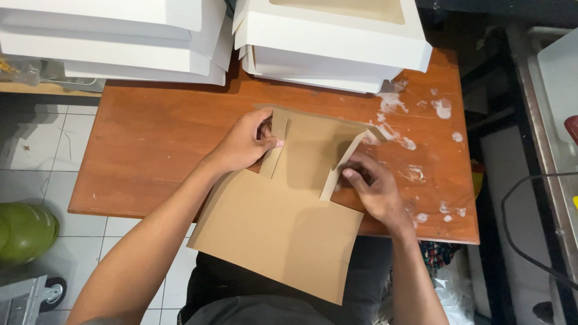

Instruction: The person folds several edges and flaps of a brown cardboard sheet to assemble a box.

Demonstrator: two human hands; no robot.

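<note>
A flat brown cardboard box blank [283,229] lies on the wooden table [150,138], its near half overhanging the front edge toward me. My left hand [244,144] pinches the left side flap [276,144] and holds it folded upright. My right hand [373,186] grips the right side flap [343,165], also raised on edge. The back panel of the blank lies between the two flaps.
Two stacks of white boxes [120,42] [331,42] stand along the table's far edge. White paint smears [415,120] mark the table's right side. A green gas cylinder [24,232] sits on the tiled floor at left. A metal frame [542,150] stands at right.
</note>
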